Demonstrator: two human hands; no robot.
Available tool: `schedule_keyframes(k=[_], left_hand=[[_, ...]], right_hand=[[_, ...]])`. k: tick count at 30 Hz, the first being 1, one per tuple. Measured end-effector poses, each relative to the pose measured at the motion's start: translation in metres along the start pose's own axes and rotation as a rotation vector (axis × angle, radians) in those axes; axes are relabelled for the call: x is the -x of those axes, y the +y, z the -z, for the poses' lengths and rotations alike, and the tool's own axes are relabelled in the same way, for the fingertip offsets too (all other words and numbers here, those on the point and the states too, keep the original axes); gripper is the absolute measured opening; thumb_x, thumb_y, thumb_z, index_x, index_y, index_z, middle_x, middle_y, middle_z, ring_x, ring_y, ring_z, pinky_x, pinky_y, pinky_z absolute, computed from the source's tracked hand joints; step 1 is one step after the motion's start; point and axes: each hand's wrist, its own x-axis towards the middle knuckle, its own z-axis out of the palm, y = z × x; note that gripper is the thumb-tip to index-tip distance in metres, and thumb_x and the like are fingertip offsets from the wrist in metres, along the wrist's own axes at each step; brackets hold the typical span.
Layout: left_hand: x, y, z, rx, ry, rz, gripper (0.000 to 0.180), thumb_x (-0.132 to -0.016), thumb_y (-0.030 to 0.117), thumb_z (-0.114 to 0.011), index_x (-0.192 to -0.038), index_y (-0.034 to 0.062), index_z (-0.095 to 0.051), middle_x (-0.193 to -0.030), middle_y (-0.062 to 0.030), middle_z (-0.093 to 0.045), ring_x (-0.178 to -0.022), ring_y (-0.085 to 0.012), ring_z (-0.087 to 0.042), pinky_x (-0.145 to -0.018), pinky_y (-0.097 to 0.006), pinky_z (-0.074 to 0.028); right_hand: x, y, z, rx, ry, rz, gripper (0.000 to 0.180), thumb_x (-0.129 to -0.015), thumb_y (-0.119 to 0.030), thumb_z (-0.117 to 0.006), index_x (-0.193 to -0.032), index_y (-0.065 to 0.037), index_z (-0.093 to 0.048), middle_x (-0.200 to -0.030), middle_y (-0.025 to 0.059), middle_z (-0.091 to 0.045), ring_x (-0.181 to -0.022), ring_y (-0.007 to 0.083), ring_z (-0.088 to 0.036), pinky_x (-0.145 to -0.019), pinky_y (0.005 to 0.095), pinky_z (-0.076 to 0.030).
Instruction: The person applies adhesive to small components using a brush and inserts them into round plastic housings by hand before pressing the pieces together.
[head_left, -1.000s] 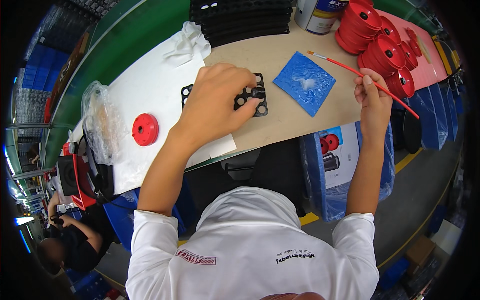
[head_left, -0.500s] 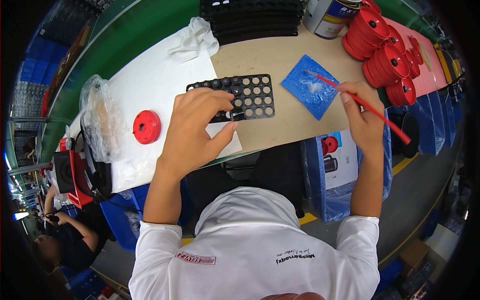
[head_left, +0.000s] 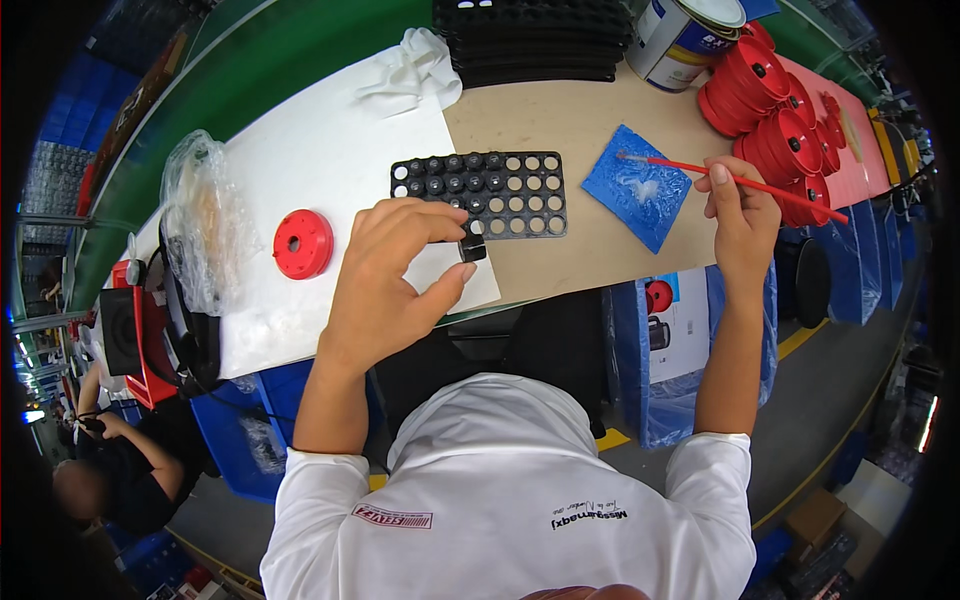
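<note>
Between the thumb and fingertips of my left hand (head_left: 385,285) is a small black cylindrical part (head_left: 473,248), just off the near edge of a black tray (head_left: 543,193). Similar black parts fill many of the tray's round holes; others show pale through them. My right hand (head_left: 745,215) grips a thin red-handled brush (head_left: 690,167) by its handle. Its tip hangs over a blue square sheet (head_left: 622,205) smeared with a white paste (head_left: 643,187); whether it touches I cannot tell. A red round disc (head_left: 318,235) lies on white paper left of my left hand.
Red reels (head_left: 745,85) are stacked at the far right, beside a metal can (head_left: 670,55). Stacked black trays (head_left: 530,45) and a white cloth (head_left: 410,75) sit at the back. Clear plastic wrap (head_left: 195,220) lies at left. A blue-lined bin (head_left: 670,400) stands below the table's near edge.
My left hand has drawn the black part nearer me, clear of the tray. My right hand has shifted right and the brush now lies flatter. The whole view has shifted slightly.
</note>
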Motion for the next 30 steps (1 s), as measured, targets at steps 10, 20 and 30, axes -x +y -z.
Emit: schedule_keyframes(k=[10, 20, 30], left_hand=[[0.008, -0.004, 0.003, 0.027, 0.02, 0.02, 0.029, -0.066, 0.002, -0.076, -0.092, 0.005, -0.064, -0.105, -0.0085, -0.07, -0.101, -0.0267, -0.062, -0.089, -0.037, -0.045], [0.012, -0.011, 0.004, 0.051, 0.095, 0.039, 0.03, -0.067, 0.001, -0.077, -0.095, 0.0039, -0.066, -0.103, -0.0086, -0.07, -0.098, -0.0244, -0.063, -0.087, -0.035, -0.047], [0.008, -0.008, -0.004, 0.129, 0.211, 0.167, 0.028, -0.07, 0.006, -0.078, -0.096, 0.0059, -0.068, -0.096, -0.0056, -0.069, -0.085, -0.0142, -0.059, -0.074, -0.028, -0.04]], right_hand=[[0.016, -0.031, 0.005, 0.205, 0.036, 0.206, 0.017, -0.096, -0.009, -0.057, -0.107, 0.002, -0.064, -0.091, 0.0093, -0.068, -0.076, 0.0079, -0.056, -0.066, 0.0218, -0.042], [0.016, -0.004, 0.024, -0.249, 0.28, -0.083, 0.021, -0.098, -0.016, -0.055, -0.109, 0.0, -0.062, -0.089, 0.0083, -0.067, -0.065, 0.0059, -0.052, -0.055, 0.0207, -0.038], [0.022, 0.019, 0.025, -0.893, 0.236, -0.344, 0.022, -0.1, -0.021, -0.055, -0.11, -0.003, -0.06, -0.088, 0.0054, -0.067, -0.061, 0.0095, -0.055, -0.051, 0.0215, -0.04]])
